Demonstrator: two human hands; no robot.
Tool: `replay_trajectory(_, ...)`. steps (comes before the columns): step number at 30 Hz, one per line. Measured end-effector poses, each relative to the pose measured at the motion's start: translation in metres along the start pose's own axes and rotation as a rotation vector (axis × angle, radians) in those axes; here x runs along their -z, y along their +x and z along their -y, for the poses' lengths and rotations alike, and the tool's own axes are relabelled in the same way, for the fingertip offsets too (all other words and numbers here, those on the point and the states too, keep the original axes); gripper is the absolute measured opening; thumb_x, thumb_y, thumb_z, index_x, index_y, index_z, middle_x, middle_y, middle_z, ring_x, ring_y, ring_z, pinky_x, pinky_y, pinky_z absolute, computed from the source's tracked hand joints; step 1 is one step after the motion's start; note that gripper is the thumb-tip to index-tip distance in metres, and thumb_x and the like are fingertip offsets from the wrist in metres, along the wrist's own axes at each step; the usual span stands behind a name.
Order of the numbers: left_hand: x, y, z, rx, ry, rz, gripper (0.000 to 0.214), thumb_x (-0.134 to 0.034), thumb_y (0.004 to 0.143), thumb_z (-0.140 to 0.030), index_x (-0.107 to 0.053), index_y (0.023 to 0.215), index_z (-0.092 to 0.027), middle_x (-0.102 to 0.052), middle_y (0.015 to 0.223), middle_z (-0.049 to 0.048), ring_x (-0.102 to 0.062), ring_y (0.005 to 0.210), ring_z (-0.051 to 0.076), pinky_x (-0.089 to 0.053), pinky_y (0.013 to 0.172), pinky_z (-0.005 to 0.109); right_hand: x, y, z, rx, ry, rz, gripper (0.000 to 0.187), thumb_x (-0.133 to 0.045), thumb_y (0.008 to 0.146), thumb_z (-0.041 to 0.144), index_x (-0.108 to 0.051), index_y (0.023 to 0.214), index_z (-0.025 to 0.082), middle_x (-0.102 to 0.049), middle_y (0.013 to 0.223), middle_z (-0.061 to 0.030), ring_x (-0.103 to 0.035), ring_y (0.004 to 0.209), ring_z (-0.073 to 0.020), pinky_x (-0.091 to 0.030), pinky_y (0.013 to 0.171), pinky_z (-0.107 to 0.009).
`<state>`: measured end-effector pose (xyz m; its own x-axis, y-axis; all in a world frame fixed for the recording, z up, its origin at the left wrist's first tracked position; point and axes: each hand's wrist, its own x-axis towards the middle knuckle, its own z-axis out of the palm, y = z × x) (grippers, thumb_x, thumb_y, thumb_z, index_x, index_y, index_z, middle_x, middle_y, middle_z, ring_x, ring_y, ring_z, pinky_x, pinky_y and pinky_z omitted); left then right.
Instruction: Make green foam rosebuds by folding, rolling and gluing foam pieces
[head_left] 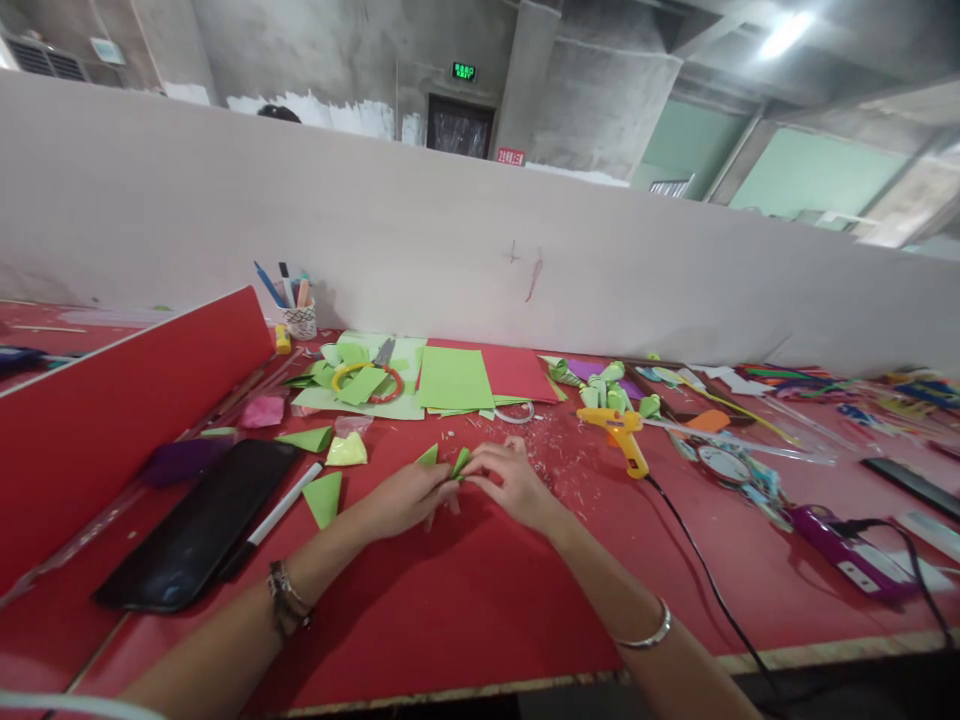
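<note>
Between my two hands, over the middle of the red table, is a small piece of folded green paper [460, 463]. My left hand [411, 497] is closed on its left side, fingertips pinching it. From the right, the thumb and fingers of my right hand [512, 480] pinch the same piece. A second green tip [427, 456] shows just behind my left fingers; whether it belongs to the same paper I cannot tell. Green paper cones [323, 499] lie left of my left hand, near a small bag of yellow material [347, 448].
A yellow glue gun [619, 436] with a black cable lies right of my hands. Behind are green sheets [454, 379], scissors [367, 383] and rolled green pieces [606, 388]. At left lie a black case [202, 525] and a marker [274, 515]; a purple power strip [851, 550] sits right.
</note>
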<state>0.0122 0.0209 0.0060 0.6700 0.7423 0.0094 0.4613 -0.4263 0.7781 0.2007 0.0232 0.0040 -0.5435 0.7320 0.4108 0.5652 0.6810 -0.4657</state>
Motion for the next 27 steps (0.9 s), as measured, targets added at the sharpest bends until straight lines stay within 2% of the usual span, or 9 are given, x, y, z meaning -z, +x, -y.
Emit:
replay_trajectory(7,-0.0023,0.0013,0.0074,0.004,-0.084,0.03,0.034,-0.029,0.088,-0.037,-0.053,0.079,-0.015,-0.065,0.077,0.0023,-0.052,0.039,0.006,-0.039,0.049,0.017,-0.001,-0.0003,-0.0003,-0.039,-0.002,0.026,0.013,-0.049,0.083,0.029,-0.057,0.081,0.019,-0.063,0.077,0.001,-0.055,0.07,-0.0113,-0.025,0.075,-0.031)
replay_trajectory(9,-0.0009,0.0012,0.0076,0.015,-0.093,0.037,0.037,-0.03,0.088,-0.039,-0.057,0.078,-0.015,-0.066,0.073,0.0023,-0.053,0.04,0.006,-0.04,0.049,0.017,-0.0012,-0.0007,0.0011,-0.077,0.023,0.01,0.011,-0.052,0.081,0.029,-0.054,0.087,0.019,-0.063,0.08,0.0008,-0.056,0.073,-0.0124,-0.026,0.076,-0.031)
replay_trajectory(12,0.0013,0.0009,0.007,0.019,-0.056,0.025,0.041,-0.031,0.087,-0.041,-0.06,0.074,-0.014,-0.064,0.064,0.0017,-0.054,0.041,0.008,-0.042,0.051,0.018,-0.0006,-0.001,0.0029,-0.108,0.046,0.002,0.025,-0.053,0.08,0.029,-0.049,0.103,0.021,-0.064,0.086,-0.0004,-0.057,0.08,-0.0142,-0.028,0.077,-0.032)
replay_trajectory(13,0.0018,0.0008,0.0068,0.016,-0.046,0.02,0.042,-0.032,0.087,-0.041,-0.061,0.074,-0.014,-0.064,0.061,0.0015,-0.055,0.041,0.008,-0.043,0.052,0.018,-0.0001,-0.0008,0.0032,-0.099,0.039,0.021,0.024,-0.052,0.081,0.029,-0.049,0.103,0.021,-0.064,0.085,-0.0003,-0.057,0.079,-0.014,-0.028,0.077,-0.031)
replay_trajectory(15,0.0023,0.0006,0.0067,0.003,-0.044,0.02,0.043,-0.031,0.087,-0.041,-0.062,0.074,-0.014,-0.063,0.059,0.0015,-0.055,0.042,0.008,-0.043,0.053,0.018,0.0009,-0.0002,0.0032,-0.066,0.012,0.063,0.016,-0.049,0.083,0.03,-0.055,0.095,0.021,-0.064,0.081,0.0005,-0.056,0.074,-0.0126,-0.027,0.075,-0.03)
replay_trajectory(17,0.0022,0.0006,0.007,-0.005,-0.067,0.028,0.044,-0.031,0.087,-0.041,-0.063,0.075,-0.013,-0.064,0.062,0.0021,-0.056,0.042,0.008,-0.043,0.053,0.018,0.0015,0.0005,0.0031,-0.045,-0.002,0.079,0.016,-0.047,0.084,0.031,-0.059,0.084,0.02,-0.064,0.076,0.0016,-0.054,0.068,-0.011,-0.026,0.072,-0.029)
replay_trajectory(23,0.0019,0.0016,0.0093,0.02,-0.205,0.126,0.042,-0.027,0.088,-0.042,-0.058,0.087,-0.013,-0.066,0.088,0.008,-0.057,0.044,0.007,-0.043,0.05,0.019,-0.0012,0.0002,0.0037,-0.075,0.061,0.053,0.013,-0.05,0.083,0.029,-0.06,0.078,0.021,-0.062,0.075,0.0045,-0.052,0.068,-0.0098,-0.022,0.071,-0.029)
replay_trajectory(25,0.0023,0.0017,0.0099,0.009,-0.109,0.127,0.041,-0.027,0.089,-0.041,-0.058,0.088,-0.014,-0.066,0.085,0.0072,-0.058,0.046,0.008,-0.042,0.051,0.019,-0.0026,-0.0004,0.0031,-0.085,0.075,0.04,0.012,-0.051,0.082,0.026,-0.059,0.076,0.02,-0.062,0.074,0.0041,-0.052,0.069,-0.0101,-0.023,0.07,-0.028)
replay_trajectory(27,0.0024,0.0016,0.0099,0.001,0.146,0.03,0.036,-0.034,0.086,-0.041,-0.059,0.086,-0.015,-0.065,0.075,0.0061,-0.058,0.05,0.011,-0.04,0.053,0.021,-0.0032,-0.0007,0.0012,-0.107,0.074,0.01,0.012,-0.052,0.082,0.025,-0.058,0.073,0.018,-0.062,0.073,0.0029,-0.052,0.069,-0.011,-0.025,0.068,-0.027)
